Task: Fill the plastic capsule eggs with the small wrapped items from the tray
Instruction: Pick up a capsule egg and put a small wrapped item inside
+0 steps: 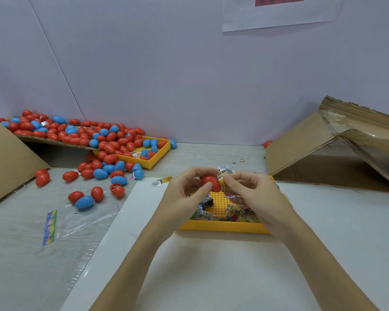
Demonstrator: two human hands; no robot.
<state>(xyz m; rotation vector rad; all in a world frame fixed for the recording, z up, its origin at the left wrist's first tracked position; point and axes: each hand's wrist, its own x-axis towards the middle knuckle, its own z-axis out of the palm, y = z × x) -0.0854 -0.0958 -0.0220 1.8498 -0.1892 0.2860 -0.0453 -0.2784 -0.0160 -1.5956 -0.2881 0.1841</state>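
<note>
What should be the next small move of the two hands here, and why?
Probably push the wrapped item into the red egg. The left hand grips that egg above the yellow tray, and the right hand pinches the item right against it, with part of the wrapper showing outside. Whether the egg is open at that side is hard to tell, so this is a guess.

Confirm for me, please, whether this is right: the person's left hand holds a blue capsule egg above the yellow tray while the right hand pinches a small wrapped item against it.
Not quite: the capsule egg in the left hand is red, not blue, as the head view shows. The rest stands: it is held above the yellow tray while the right hand pinches a small wrapped item against it.
</note>
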